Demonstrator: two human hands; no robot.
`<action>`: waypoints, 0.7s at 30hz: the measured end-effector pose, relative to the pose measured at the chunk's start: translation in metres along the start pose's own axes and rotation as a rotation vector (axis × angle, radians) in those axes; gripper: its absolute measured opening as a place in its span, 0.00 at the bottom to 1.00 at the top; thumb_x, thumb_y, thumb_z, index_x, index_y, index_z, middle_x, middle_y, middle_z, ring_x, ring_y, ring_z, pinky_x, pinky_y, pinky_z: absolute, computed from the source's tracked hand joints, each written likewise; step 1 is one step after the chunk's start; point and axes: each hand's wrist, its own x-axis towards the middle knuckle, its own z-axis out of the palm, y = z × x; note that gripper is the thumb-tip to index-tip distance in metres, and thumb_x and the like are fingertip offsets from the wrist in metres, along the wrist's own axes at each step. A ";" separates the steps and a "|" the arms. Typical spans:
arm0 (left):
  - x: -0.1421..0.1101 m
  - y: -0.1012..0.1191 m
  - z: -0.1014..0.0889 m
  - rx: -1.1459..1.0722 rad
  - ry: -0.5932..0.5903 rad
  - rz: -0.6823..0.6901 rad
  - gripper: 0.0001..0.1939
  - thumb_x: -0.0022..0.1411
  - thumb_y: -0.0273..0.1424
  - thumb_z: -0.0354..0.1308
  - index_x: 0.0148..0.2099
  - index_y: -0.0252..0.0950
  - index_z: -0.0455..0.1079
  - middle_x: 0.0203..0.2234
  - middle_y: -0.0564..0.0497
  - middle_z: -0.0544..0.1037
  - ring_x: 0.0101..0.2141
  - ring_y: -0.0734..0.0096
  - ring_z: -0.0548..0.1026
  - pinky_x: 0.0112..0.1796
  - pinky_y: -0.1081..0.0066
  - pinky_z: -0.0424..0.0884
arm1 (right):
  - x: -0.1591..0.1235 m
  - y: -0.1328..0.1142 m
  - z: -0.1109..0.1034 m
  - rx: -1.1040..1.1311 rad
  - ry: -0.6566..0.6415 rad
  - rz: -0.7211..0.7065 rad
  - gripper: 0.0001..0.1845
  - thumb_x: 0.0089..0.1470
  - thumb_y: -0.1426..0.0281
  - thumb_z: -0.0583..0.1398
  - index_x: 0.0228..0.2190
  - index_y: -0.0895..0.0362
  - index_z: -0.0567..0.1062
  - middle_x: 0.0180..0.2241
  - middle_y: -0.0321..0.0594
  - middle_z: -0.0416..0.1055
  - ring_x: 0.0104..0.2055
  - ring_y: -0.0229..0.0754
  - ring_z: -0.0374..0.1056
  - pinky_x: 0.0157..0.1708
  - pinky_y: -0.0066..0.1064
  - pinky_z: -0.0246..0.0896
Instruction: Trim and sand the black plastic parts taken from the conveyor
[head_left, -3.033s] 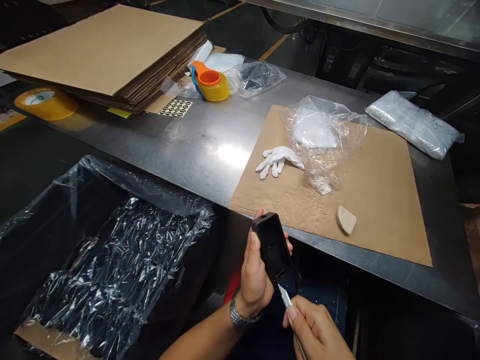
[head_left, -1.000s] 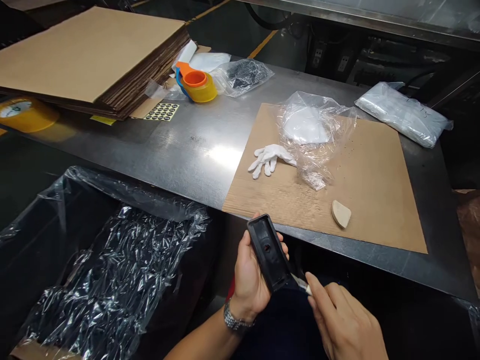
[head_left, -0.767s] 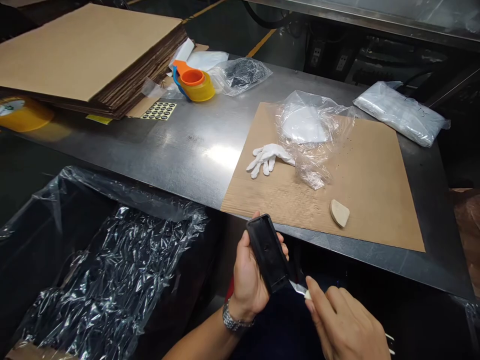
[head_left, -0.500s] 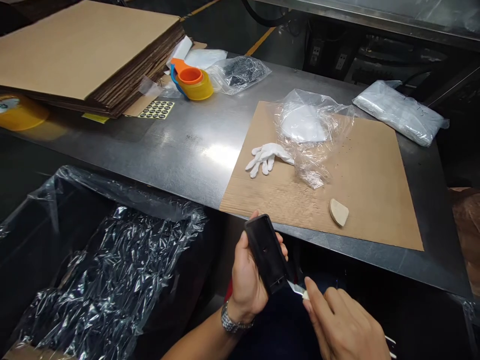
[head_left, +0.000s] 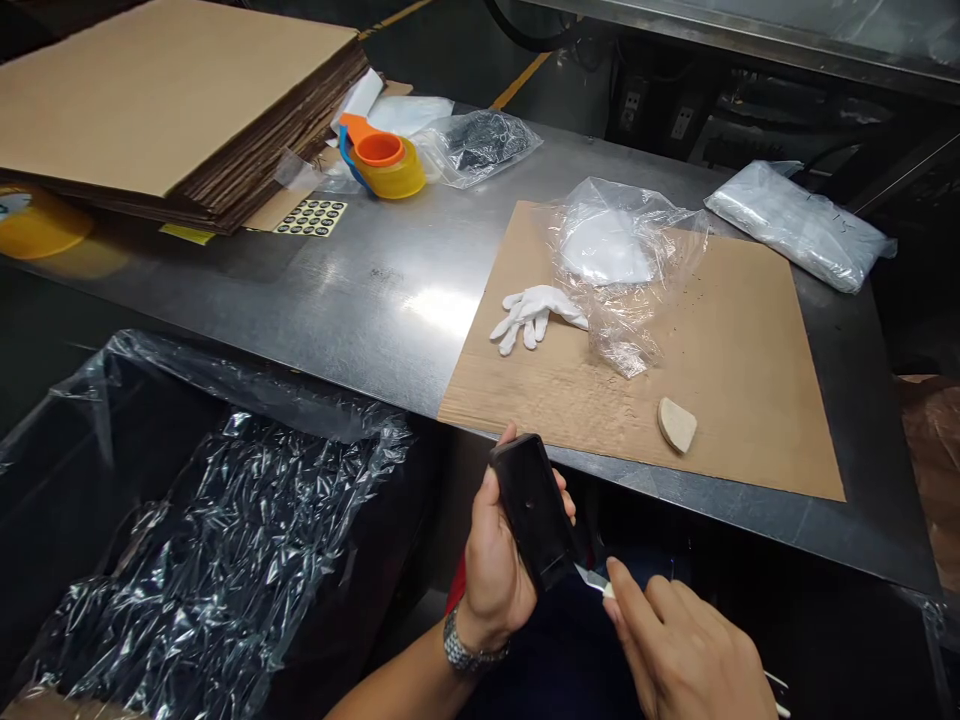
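Observation:
My left hand (head_left: pixel 496 560) is wrapped round a black rectangular plastic part (head_left: pixel 531 508), a shallow tray-like shape with a small hole, held tilted in front of the table edge. In my right hand (head_left: pixel 686 640) is a craft knife (head_left: pixel 592 578) with a pale handle, gripped close to the blade. The blade's tip lies at the lower right edge of the black part; whether it touches cannot be made out. Most of the handle is hidden by my fingers. Beyond my hands, a beige wedge-shaped block (head_left: pixel 677 425) rests on a cardboard sheet (head_left: pixel 750 400).
A white glove (head_left: pixel 536 315) and a clear plastic bag (head_left: pixel 622 250) lie on the cardboard. Stacked cardboard (head_left: pixel 172 90), a tape dispenser (head_left: pixel 382 165) and a sticker sheet (head_left: pixel 313 217) are at left. A plastic-lined bin (head_left: pixel 225 560) stands left of me; a wrapped packet (head_left: pixel 802 222) sits far right.
The black part has tilted slightly in my left hand. The knife stays at its lower right edge, with my right hand shifted very little.

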 end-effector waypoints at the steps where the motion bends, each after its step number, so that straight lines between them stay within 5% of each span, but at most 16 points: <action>1: 0.000 0.000 0.000 0.004 0.005 -0.002 0.24 0.63 0.40 0.42 0.61 0.47 0.50 0.28 0.50 0.73 0.26 0.68 0.73 0.30 0.68 0.70 | 0.000 0.000 0.001 -0.010 0.000 0.001 0.15 0.60 0.68 0.49 0.41 0.59 0.73 0.17 0.33 0.60 0.18 0.32 0.56 0.19 0.27 0.44; 10: 0.005 0.004 -0.001 0.051 0.021 -0.134 0.24 0.64 0.41 0.42 0.61 0.51 0.48 0.28 0.50 0.72 0.26 0.70 0.73 0.27 0.71 0.71 | 0.000 0.005 0.000 0.130 0.045 0.027 0.15 0.61 0.70 0.47 0.40 0.60 0.72 0.17 0.33 0.63 0.17 0.31 0.58 0.20 0.26 0.47; 17: 0.002 0.005 0.001 0.082 0.022 -0.160 0.23 0.64 0.42 0.42 0.61 0.53 0.48 0.28 0.51 0.72 0.25 0.70 0.72 0.24 0.71 0.70 | 0.005 0.002 -0.003 0.157 -0.014 0.098 0.20 0.62 0.69 0.44 0.23 0.56 0.66 0.12 0.29 0.58 0.11 0.30 0.54 0.15 0.26 0.40; 21: 0.001 0.006 0.001 0.104 0.020 -0.152 0.24 0.64 0.42 0.41 0.61 0.52 0.48 0.28 0.50 0.72 0.25 0.69 0.73 0.24 0.71 0.70 | 0.006 0.001 -0.002 0.137 -0.056 0.087 0.20 0.63 0.68 0.42 0.22 0.55 0.64 0.11 0.28 0.58 0.10 0.31 0.54 0.14 0.27 0.38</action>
